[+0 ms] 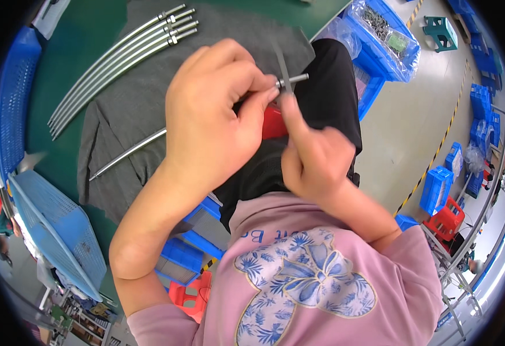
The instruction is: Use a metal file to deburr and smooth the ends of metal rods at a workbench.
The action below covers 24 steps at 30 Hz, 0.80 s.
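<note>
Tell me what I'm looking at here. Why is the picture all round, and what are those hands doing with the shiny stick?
A camera worn on a person's head looks down, and its wide lens bends everything round. The left hand pinches a thin metal rod near its tip. The right hand touches that tip, where a small thin strip sticks up. More rods lie side by side on a grey cloth over a green table. Blue bins stand around.

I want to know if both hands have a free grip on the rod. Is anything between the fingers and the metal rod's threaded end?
Nothing visible does. The left hand pinches the metal rod near its threaded end, and the right hand fingertips touch a thin grey strip crossing that end. Its purpose is unclear.
</note>
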Motion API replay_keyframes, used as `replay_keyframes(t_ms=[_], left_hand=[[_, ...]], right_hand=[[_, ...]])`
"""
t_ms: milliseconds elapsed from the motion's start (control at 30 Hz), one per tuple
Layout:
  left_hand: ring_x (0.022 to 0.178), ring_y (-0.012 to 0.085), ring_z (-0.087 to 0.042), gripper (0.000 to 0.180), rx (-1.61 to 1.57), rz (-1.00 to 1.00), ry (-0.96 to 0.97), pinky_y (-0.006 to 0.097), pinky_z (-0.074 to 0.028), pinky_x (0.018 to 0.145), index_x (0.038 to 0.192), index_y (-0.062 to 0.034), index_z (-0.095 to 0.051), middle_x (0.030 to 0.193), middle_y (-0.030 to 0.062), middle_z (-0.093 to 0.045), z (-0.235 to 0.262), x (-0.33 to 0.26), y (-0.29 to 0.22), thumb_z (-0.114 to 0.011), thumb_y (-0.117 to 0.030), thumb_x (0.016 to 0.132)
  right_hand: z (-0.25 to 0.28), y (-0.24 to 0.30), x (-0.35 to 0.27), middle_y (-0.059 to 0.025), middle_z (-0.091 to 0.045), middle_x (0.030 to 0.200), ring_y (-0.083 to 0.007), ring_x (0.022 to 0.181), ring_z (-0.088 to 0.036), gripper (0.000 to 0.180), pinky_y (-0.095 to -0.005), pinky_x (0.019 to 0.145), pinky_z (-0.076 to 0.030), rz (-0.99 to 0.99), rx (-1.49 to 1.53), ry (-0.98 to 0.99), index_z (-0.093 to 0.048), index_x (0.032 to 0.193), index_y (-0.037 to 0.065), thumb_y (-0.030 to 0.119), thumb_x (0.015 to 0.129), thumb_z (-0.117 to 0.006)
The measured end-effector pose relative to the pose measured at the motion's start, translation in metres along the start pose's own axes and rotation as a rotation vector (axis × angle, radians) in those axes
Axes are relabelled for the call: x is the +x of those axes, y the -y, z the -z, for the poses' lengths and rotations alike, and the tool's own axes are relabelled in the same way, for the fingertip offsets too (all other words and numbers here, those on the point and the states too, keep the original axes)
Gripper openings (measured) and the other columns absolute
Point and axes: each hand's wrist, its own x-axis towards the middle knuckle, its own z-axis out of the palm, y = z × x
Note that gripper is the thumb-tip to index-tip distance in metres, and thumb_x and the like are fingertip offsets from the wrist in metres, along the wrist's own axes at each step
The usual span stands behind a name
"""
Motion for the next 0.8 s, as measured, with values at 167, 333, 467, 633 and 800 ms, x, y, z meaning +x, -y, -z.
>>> replay_keyframes(t_ms=[167,333,467,633,800], left_hand=[[0.063,0.0142,-0.054,0.012,0.039,-0.027,0.015,0.023,-0.043,0.056,0.075,0.0032,-0.062,0.072,0.0060,-0.054,0.000,0.004,0.000,-0.070,0.010,0.068],[0.063,0.0140,-0.053,0.011,-0.027,0.020,0.010,0.023,-0.042,0.056,0.073,0.0040,-0.061,0.071,0.0059,-0.053,-0.002,-0.002,0.000,-0.070,0.009,0.069],[0.063,0.0130,-0.053,0.013,-0.002,-0.003,-0.010,0.023,-0.042,0.056,0.073,0.0042,-0.060,0.072,0.0060,-0.053,-0.001,0.001,0.002,-0.070,0.010,0.067],[0.062,0.0132,-0.051,0.013,0.009,-0.024,-0.002,0.023,-0.040,0.055,0.072,0.0042,-0.060,0.071,0.0060,-0.053,-0.002,0.001,0.000,-0.070,0.011,0.067],[0.062,0.0146,-0.052,0.014,0.003,-0.019,-0.025,0.023,-0.041,0.056,0.072,0.0039,-0.059,0.072,0.0065,-0.053,-0.002,0.006,0.003,-0.070,0.010,0.067]], right_hand=[[-0.005,-0.007,-0.003,0.0015,-0.035,0.047,-0.0110,0.036,-0.035,0.062,-0.0260,0.038,-0.028,0.031,0.038,-0.070,-0.065,0.113,-0.003,-0.002,0.052,-0.053],[0.006,0.006,-0.020,0.0015,-0.034,0.048,-0.0117,0.037,-0.035,0.063,-0.0279,0.038,-0.028,-0.037,0.037,0.053,-0.061,0.118,-0.003,-0.001,0.056,-0.054],[-0.006,0.002,-0.004,0.0011,-0.034,0.048,-0.0122,0.037,-0.036,0.062,-0.0285,0.039,-0.029,-0.024,0.025,-0.020,-0.062,0.116,-0.003,0.000,0.055,-0.054],[-0.009,-0.004,0.002,0.0011,-0.036,0.046,-0.0116,0.035,-0.035,0.062,-0.0270,0.038,-0.029,0.023,0.029,-0.068,-0.064,0.113,-0.004,-0.001,0.052,-0.052],[0.007,0.001,-0.025,-0.0001,-0.037,0.048,-0.0138,0.037,-0.036,0.058,-0.0276,0.039,-0.030,-0.054,0.053,0.077,-0.061,0.121,0.001,-0.002,0.063,-0.056]])
